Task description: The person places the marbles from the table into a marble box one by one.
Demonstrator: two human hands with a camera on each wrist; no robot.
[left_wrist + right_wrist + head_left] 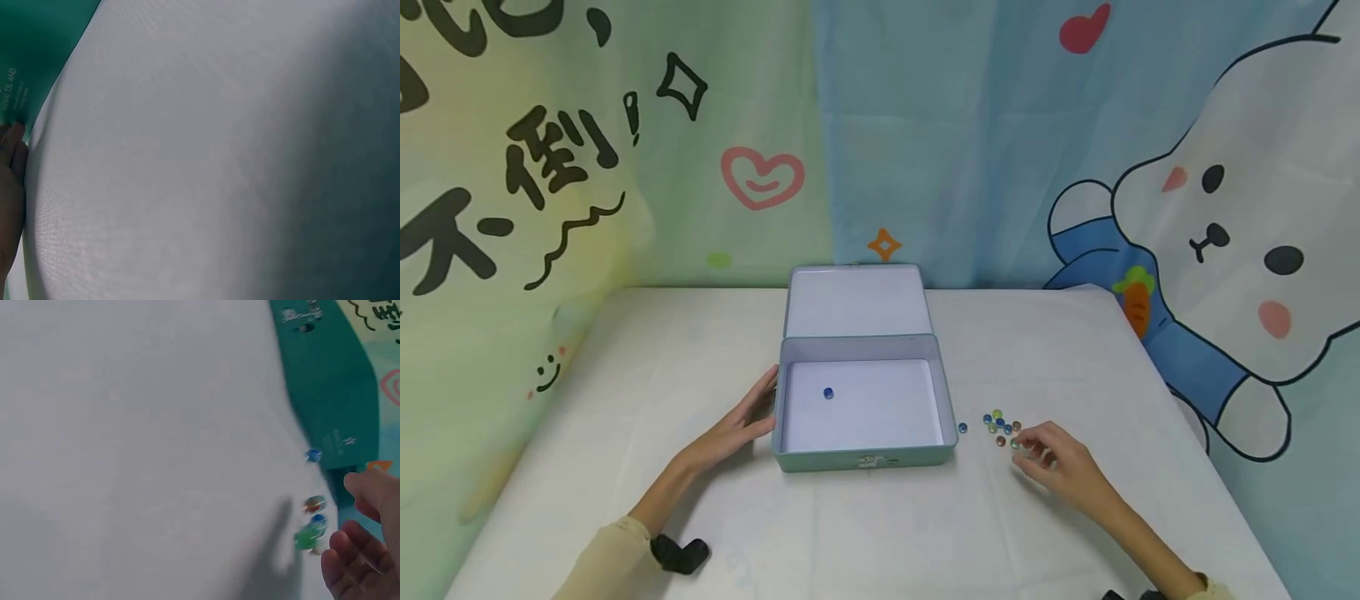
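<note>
We see a white table (887,533) bearing a green box (827,461), its lid (857,302) raised at twelve o'clock. The left hand (733,432), fingers extended, touches the box's nine o'clock side. At the marble cluster's (1001,423) four o'clock, the right hand (1063,467) leaves a gap between thumb and fingers; we cannot tell whether they touch a marble. The cluster lies toward the box's three o'clock, one blue marble (962,427) nearer the wall, another (828,393) inside.
</note>
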